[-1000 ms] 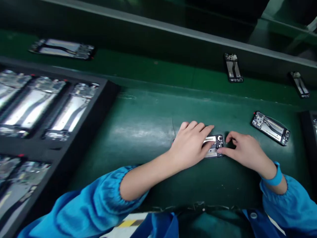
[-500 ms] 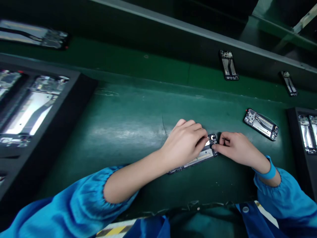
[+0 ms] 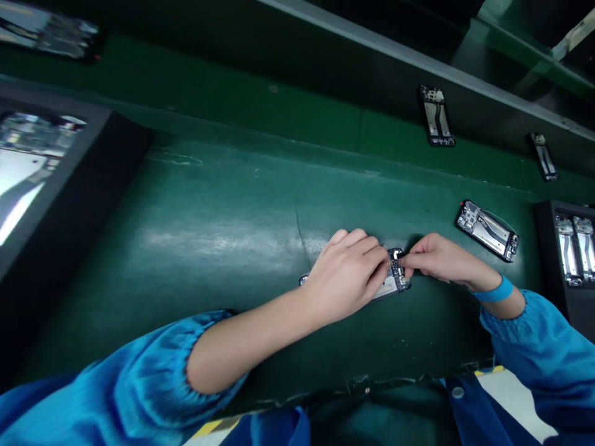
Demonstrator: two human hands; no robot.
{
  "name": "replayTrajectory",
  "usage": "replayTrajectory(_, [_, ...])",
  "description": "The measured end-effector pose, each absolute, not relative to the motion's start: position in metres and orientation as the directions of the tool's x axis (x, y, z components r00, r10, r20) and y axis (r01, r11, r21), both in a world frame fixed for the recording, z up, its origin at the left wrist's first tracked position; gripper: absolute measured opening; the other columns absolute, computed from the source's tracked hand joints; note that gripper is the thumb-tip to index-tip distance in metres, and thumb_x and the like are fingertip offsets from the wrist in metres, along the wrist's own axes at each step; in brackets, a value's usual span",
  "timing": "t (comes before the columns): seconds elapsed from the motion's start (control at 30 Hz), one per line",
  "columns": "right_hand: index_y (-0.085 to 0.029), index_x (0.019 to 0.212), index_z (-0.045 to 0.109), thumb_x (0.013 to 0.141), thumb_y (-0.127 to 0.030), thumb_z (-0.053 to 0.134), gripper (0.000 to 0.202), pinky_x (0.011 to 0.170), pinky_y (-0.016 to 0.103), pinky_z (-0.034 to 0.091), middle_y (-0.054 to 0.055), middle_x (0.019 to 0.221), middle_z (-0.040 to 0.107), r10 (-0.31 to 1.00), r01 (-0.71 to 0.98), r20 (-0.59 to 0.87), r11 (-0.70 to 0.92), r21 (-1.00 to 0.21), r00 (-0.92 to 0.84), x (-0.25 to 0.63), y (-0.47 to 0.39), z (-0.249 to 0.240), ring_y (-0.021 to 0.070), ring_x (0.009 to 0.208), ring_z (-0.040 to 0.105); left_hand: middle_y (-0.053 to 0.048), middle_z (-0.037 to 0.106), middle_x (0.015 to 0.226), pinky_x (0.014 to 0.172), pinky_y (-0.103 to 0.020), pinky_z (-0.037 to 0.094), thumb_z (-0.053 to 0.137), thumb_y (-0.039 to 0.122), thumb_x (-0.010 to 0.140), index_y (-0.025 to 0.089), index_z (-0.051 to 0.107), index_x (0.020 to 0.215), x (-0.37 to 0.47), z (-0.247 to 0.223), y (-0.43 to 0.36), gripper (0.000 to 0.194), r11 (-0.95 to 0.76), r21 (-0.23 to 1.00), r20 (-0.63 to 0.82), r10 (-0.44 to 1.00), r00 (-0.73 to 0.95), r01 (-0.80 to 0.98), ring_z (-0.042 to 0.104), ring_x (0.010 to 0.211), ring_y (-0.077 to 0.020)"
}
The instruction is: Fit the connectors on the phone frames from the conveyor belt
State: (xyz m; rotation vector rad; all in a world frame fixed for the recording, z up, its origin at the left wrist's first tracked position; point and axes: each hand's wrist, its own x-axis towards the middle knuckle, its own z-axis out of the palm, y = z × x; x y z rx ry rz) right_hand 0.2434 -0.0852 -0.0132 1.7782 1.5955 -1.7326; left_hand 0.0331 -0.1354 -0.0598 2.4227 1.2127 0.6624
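Observation:
An opened phone frame lies on the green mat, with a small circuit board and connectors at its right end. Across its middle rests my left hand, hiding most of it; the fingers are curled and closed on the phone near its board. My right hand is at the phone's right end, thumb and index finger pinched together over the board. Whatever is between those fingertips is too small to make out. A thin dark wire lies on the mat left of my left hand.
Another opened phone lies right of my hands. Two more are on the back ledge, and one is at the upper left. Dark trays holding phones stand at the left and right edges.
My right hand has tilted, its fingertips now pinched over the board. The phone has turned slightly under my left hand. The view has shifted to the right.

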Motion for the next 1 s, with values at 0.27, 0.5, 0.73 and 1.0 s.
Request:
replayTrajectory(0.27, [-0.017, 0.064, 0.076, 0.085, -0.032, 0.063, 0.029, 0.04, 0.025, 0.017, -0.008, 0.04, 0.036, 0.56, 0.756, -0.786, -0.387, -0.528, -0.263, 0.239, -0.085, -0.017, 0.0059, 0.037, 0.027, -0.003, 0.062, 0.074, 0.071, -0.036, 0.03, 0.049, 0.025, 0.102, 0.016, 0.066, 0.079, 0.032, -0.058, -0.134, 0.03, -0.572, 0.54, 0.228, 0.806, 0.547, 0.617, 0.051, 0.079, -0.02])
replayTrajectory(0.5, [-0.017, 0.066, 0.078, 0.081, -0.03, 0.062, 0.025, 0.047, 0.027, 0.021, -0.003, 0.048, 0.052, 0.601, 0.767, -0.725, -0.272, -0.581, -0.336, 0.241, -0.082, -0.022, 0.0083, 0.046, 0.031, -0.003, 0.064, 0.075, 0.072, -0.035, 0.03, 0.055, 0.025, 0.097, 0.017, 0.067, 0.081, 0.03, -0.055, -0.129, 0.022, -0.515, 0.582, 0.142, 0.826, 0.545, 0.629, 0.053, 0.081, -0.0202])
replayTrajectory(0.73, [-0.017, 0.065, 0.078, 0.08, -0.03, 0.063, 0.025, 0.046, 0.028, 0.02, -0.004, 0.044, 0.047, 0.614, 0.779, -0.716, -0.249, -0.575, -0.333, 0.24, -0.08, -0.022, 0.009, 0.045, 0.031, -0.003, 0.065, 0.078, 0.073, -0.035, 0.031, 0.053, 0.022, 0.098, 0.018, 0.068, 0.084, 0.029, -0.055, -0.126, 0.021, -0.517, 0.6, 0.131, 0.817, 0.562, 0.61, 0.052, 0.084, -0.021])
replayTrajectory(1.0, [-0.016, 0.064, 0.077, 0.079, -0.029, 0.063, 0.024, 0.046, 0.029, 0.018, -0.006, 0.041, 0.038, 0.576, 0.766, -0.75, -0.305, -0.566, -0.324, 0.238, -0.077, -0.018, 0.009, 0.045, 0.027, -0.005, 0.063, 0.087, 0.074, -0.036, 0.033, 0.045, 0.022, 0.104, 0.016, 0.065, 0.091, 0.033, -0.054, -0.12, 0.025, -0.531, 0.549, 0.136, 0.818, 0.558, 0.645, 0.05, 0.087, -0.0222])
